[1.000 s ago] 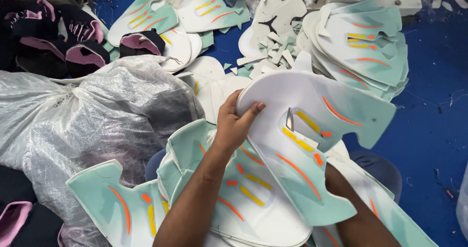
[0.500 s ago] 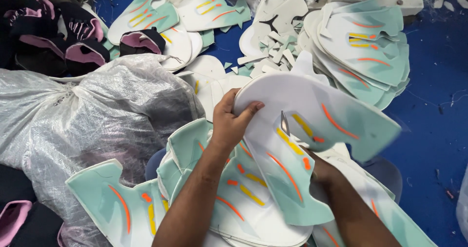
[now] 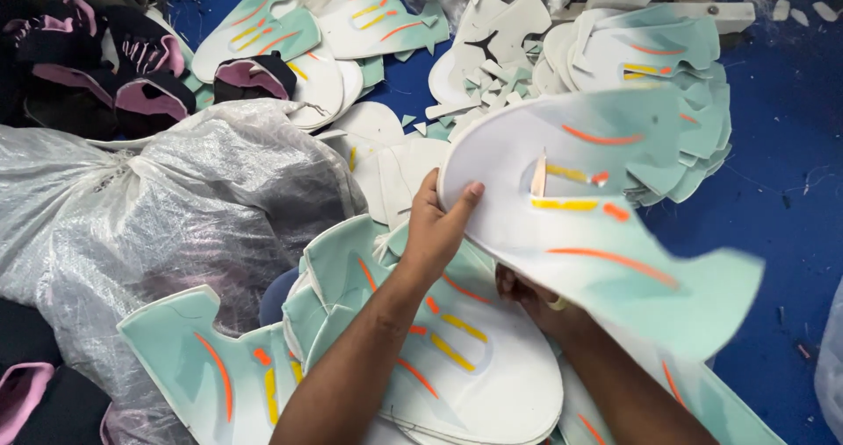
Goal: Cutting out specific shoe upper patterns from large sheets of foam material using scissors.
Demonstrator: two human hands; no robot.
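Note:
A flat white and mint-green shoe-upper piece (image 3: pixel 606 208) with orange and yellow stripes is lifted above the pile, blurred by motion. My left hand (image 3: pixel 436 225) grips its left rim, thumb on top. My right hand (image 3: pixel 536 300) holds it from underneath and is mostly hidden by the piece. Below the hands lies a stack of matching pieces (image 3: pixel 457 357) near the bottom edge.
A large clear plastic bag (image 3: pixel 167 208) fills the left. Black and pink shoe parts (image 3: pixel 114 67) sit at top left. More mint pieces (image 3: pixel 667 67) are stacked at top right beside white offcuts (image 3: pixel 483 67). The blue surface (image 3: pixel 781 199) shows on the right.
The held piece has swung to the right and tilted flatter, its far end dropping toward the lower right. My left hand stays on its rim; more of my right hand shows beneath it.

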